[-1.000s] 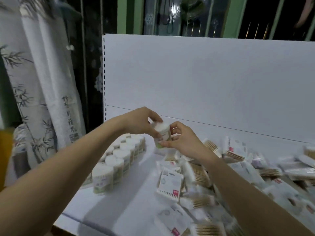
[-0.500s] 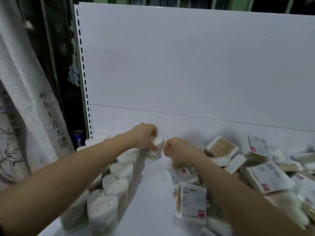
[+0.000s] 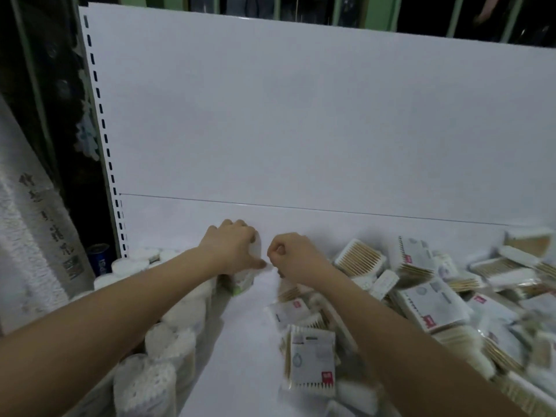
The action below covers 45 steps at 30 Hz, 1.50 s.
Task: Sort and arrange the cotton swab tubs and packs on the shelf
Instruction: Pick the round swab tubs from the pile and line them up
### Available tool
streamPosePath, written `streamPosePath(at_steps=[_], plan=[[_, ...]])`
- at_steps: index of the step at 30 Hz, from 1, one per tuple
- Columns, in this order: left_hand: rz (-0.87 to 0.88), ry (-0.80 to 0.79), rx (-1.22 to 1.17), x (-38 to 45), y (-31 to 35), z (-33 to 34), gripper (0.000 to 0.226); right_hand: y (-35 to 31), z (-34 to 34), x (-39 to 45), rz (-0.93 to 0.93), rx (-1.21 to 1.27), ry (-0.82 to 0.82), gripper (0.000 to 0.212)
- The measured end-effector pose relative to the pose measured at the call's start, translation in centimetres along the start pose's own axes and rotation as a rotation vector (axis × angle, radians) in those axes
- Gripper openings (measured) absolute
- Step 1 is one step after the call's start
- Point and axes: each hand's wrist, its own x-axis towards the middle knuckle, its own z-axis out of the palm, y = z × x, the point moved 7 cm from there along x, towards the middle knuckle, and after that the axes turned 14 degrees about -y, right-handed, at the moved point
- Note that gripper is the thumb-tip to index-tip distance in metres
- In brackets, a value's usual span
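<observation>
White metal back panel (image 3: 301, 115) of the shelving unit, crossed by a thin horizontal seam; a slotted upright (image 3: 102, 130) runs along its left edge. Left of the panel: a white curtain printed with dark characters (image 3: 33, 236) and a blue can (image 3: 99, 258). Above it: green window bars (image 3: 371, 12) against darkness.

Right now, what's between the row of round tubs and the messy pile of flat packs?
In the head view, a bare strip of white shelf runs between the row of tubs and the pile of packs.
</observation>
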Motion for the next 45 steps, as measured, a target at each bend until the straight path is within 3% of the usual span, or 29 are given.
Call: streamPosePath(at_steps=[7,12,20,24,26,28,31,36,40,42,45], plan=[[0.168,0.041,-0.398,-3.4,8.6,-7.0,0.029,0.6,-10.5,-8.9,-0.086,0.138,0.197,0.017],[0.285,0.092,-0.466,-5.9,18.2,-9.6,0.021,6.3,-15.6,-17.5,-0.011,0.110,0.281,0.022],[0.357,0.043,-0.519,-7.6,32.8,-6.6,0.020,17.4,-20.9,-28.7,0.162,0.041,0.289,0.021],[0.366,0.005,-0.518,-6.9,38.2,-3.9,0.017,22.9,-21.4,-32.2,0.301,-0.169,0.216,0.017],[0.354,-0.012,-0.521,-6.2,40.6,-2.6,0.021,25.3,-21.0,-33.6,0.330,-0.233,0.222,0.012],[0.339,-0.038,-0.524,-5.5,42.7,-1.1,0.033,27.4,-19.9,-34.4,0.333,-0.304,0.229,0.021],[0.317,-0.061,-0.457,-4.7,45.1,1.3,0.052,30.2,-17.2,-34.6,0.334,-0.251,0.197,0.035],[0.281,-0.089,-0.494,-3.6,46.2,2.8,0.033,32.3,-15.2,-34.9,0.303,-0.170,0.277,0.031],[0.322,-0.019,-0.503,-4.0,46.5,1.4,0.058,32.2,-15.5,-35.2,0.247,-0.158,0.384,0.028],[0.346,0.071,-0.642,-4.4,45.8,0.1,0.061,32.3,-15.6,-35.2,0.229,-0.179,0.391,0.031],[0.385,0.095,-1.080,-4.9,43.9,-1.0,0.057,32.0,-15.8,-35.3,0.228,-0.252,0.397,0.042]])
